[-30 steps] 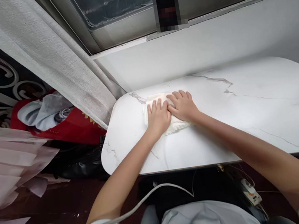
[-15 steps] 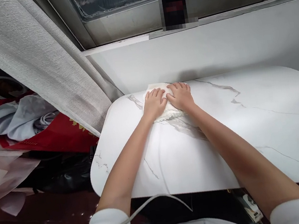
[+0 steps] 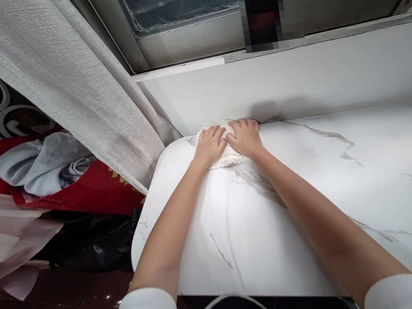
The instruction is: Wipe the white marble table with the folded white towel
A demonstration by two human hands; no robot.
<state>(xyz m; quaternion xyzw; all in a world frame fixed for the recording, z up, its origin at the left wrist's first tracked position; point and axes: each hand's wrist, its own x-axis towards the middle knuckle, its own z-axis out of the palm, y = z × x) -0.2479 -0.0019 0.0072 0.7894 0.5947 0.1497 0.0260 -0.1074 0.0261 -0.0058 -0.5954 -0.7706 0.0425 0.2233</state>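
Observation:
A pale cream cloth (image 3: 230, 158) lies flat near the back edge of a white marble-patterned table (image 3: 206, 258). My left hand (image 3: 210, 146) rests palm down on the cloth's left part, fingers spread. On its right part lies my right hand (image 3: 245, 137), also palm down with the fingers apart. The two thumbs nearly meet in the middle. Both hands press from above, and the cloth shows between and below them.
Behind the table are a white wall (image 3: 352, 70) and a metal-framed window (image 3: 189, 41). A grey curtain (image 3: 82, 80) hangs at the left, beside a red bag (image 3: 81, 199) holding pale cloth. A light cable (image 3: 209, 306) crosses the table's front edge.
The camera view has shifted, so the window, curtain and bag appear farther right and slightly lower. Relative to the table, both hands and the cloth are slightly nearer its back edge.

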